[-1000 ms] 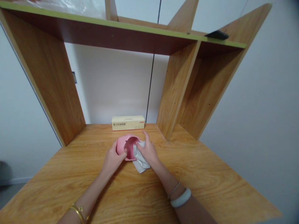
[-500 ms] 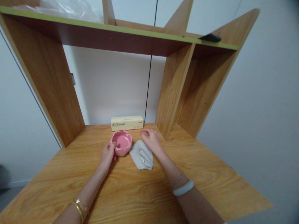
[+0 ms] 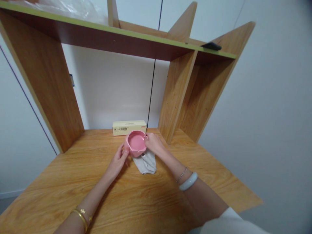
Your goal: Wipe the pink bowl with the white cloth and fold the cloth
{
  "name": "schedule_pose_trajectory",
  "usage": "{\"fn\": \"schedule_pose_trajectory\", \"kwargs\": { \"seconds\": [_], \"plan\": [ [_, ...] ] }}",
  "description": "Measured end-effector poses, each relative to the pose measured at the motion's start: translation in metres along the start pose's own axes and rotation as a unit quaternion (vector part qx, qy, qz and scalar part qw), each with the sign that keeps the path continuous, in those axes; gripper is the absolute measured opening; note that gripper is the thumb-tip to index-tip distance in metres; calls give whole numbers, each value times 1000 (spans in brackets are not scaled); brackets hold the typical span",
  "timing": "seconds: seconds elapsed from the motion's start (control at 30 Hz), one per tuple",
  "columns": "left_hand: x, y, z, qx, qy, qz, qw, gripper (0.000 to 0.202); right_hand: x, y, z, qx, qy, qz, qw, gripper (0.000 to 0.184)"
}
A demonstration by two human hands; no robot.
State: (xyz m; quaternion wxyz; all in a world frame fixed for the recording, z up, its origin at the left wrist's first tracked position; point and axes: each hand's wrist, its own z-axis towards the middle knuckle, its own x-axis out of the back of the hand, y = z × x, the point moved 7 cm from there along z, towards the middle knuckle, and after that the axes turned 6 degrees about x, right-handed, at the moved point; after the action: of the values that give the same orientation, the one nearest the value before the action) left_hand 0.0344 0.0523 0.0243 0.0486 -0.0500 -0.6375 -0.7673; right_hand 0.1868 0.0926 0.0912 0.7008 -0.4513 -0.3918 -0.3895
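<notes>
A pink ashtray (image 3: 136,142) with an angular outside and notches in its rim is held up off the table, tilted so its inside faces me. My left hand (image 3: 121,156) grips its left side, thumb against the outer wall. At the right rim, the closed fingers of my right hand (image 3: 153,143) touch the ashtray; their tips are partly hidden. Beneath it a crumpled grey cloth (image 3: 147,164) lies on the table, partly covered from view by the ashtray.
Behind the ashtray stands a long cream box (image 3: 119,130) with printed lettering. A wooden shelf unit (image 3: 175,97) rises at the back of the wooden table (image 3: 136,198). Clear plastic (image 3: 80,11) and a dark flat object (image 3: 211,46) lie on the upper shelf.
The ashtray has moved right and up, now over part of the cloth and box. My right hand has come to its right rim from beside it. The view has shifted slightly.
</notes>
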Motion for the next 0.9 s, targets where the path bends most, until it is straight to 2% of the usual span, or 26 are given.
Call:
{"fn": "schedule_pose_trajectory", "kwargs": {
  "seconds": [0.1, 0.2, 0.27, 0.4, 0.5, 0.6, 0.67, 0.77, 0.83, 0.9],
  "plan": [
    [-16, 6, -8, -50, -47, 124, 990, 50, 12, 35, 1, -50, 1, -14, 999, 29],
    [-33, 13, -18, -114, -91, 245, 958, 40, 19, 70, 3, -99, -2, -27, 995, 29],
    [-44, 16, -26, -147, -133, 288, 937, 35, 19, 88, 3, -124, -7, -34, 992, 29],
    [-62, 22, -42, -170, -246, 286, 911, 29, 12, 112, 1, -154, -21, -37, 987, 29],
    [-71, 28, -51, -165, -323, 238, 901, 30, 3, 119, 1, -163, -33, -31, 986, 29],
    [-74, 32, -55, -151, -371, 179, 898, 26, -5, 121, 2, -166, -40, -25, 985, 28],
    [-74, 33, -54, -137, -375, 149, 905, 23, -10, 121, 2, -167, -45, -20, 985, 26],
    [-68, 28, -46, -108, -315, 134, 933, 19, -16, 120, 0, -170, -52, -13, 984, 25],
    [-63, 22, -42, -93, -268, 133, 950, 25, -19, 121, -2, -173, -54, -11, 983, 25],
    [-63, 18, -41, -96, -258, 133, 952, 38, -21, 122, -4, -175, -56, -10, 983, 25]
  ]
}}
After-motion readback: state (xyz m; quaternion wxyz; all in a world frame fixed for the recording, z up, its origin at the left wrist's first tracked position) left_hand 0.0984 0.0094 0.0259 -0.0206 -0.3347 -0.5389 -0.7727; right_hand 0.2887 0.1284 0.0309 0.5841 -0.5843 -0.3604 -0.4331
